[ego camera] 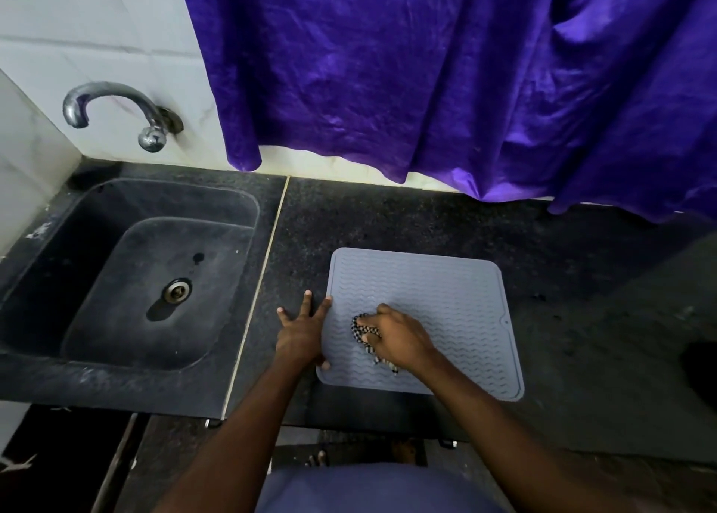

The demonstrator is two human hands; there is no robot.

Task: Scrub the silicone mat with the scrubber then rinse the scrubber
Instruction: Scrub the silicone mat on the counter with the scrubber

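A grey silicone mat with a wavy ribbed pattern lies flat on the black stone counter. My right hand grips a black-and-white checked scrubber and presses it on the mat's left half. Part of the scrubber trails out below the hand. My left hand lies with fingers spread and straight at the mat's left edge, one fingertip and the thumb touching that edge, the other fingers on the counter.
A dark sink with a metal drain sits to the left of the mat. A curved steel tap juts from the white tiled wall above it. A purple curtain hangs over the counter's back edge.
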